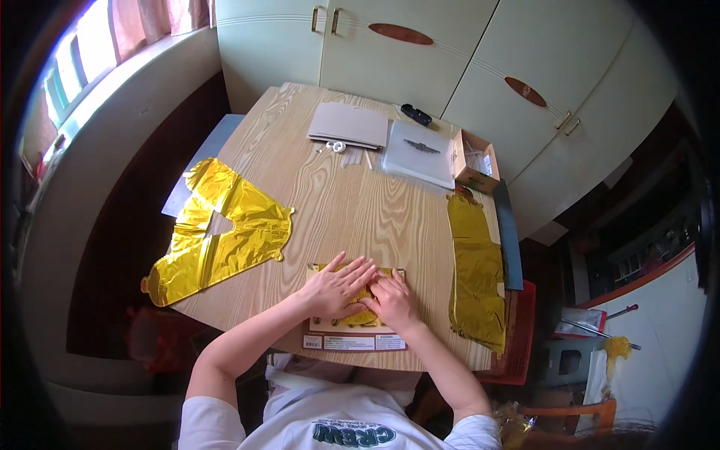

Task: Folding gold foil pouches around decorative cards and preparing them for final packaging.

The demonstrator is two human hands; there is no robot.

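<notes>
At the table's near edge lies a printed card with a pale strip along its bottom. On it is a piece of gold foil, partly hidden under my hands. My left hand rests flat across the foil, fingers stretched toward the upper right. Beside it my right hand presses down, thumb and fingers apart, its fingertips close to the left fingers. A flat gold foil balloon shaped like a letter A, with a triangular hole, is spread at the left. Another flat, long gold foil balloon lies along the right edge.
On the far side of the wooden table are stacked grey cards, a white tape roll, a clear plastic sleeve, a black object and an open cardboard box. A red crate stands beside the right edge.
</notes>
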